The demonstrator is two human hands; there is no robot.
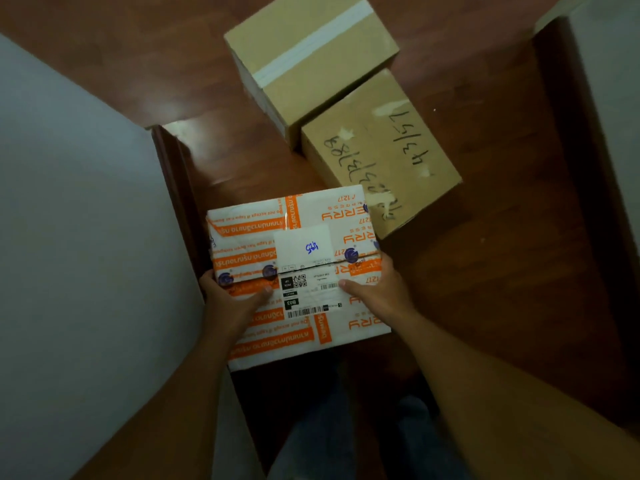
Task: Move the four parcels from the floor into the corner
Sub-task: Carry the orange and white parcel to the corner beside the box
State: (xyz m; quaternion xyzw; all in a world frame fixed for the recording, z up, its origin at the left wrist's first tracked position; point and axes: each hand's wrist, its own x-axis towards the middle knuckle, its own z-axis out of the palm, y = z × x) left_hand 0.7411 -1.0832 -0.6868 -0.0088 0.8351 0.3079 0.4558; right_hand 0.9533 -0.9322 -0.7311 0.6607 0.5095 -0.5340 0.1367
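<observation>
A white parcel with orange print (pixel 298 244) is in the middle of the head view, held at both sides. My left hand (pixel 230 296) grips its left edge with the thumb on top. My right hand (pixel 375 289) grips its right edge the same way. Beyond it, on the brown wooden floor (pixel 502 254), lies a brown cardboard box with black handwriting (pixel 381 150). Touching that one, farther away, stands a taller brown box with a white tape strip (pixel 308 57). I see only these three parcels.
A pale wall (pixel 76 237) with a dark wooden skirting (pixel 176 188) runs along the left, close to the white parcel. Another pale wall (pixel 609 81) with a dark skirting stands at the right. My legs (pixel 346 438) show at the bottom.
</observation>
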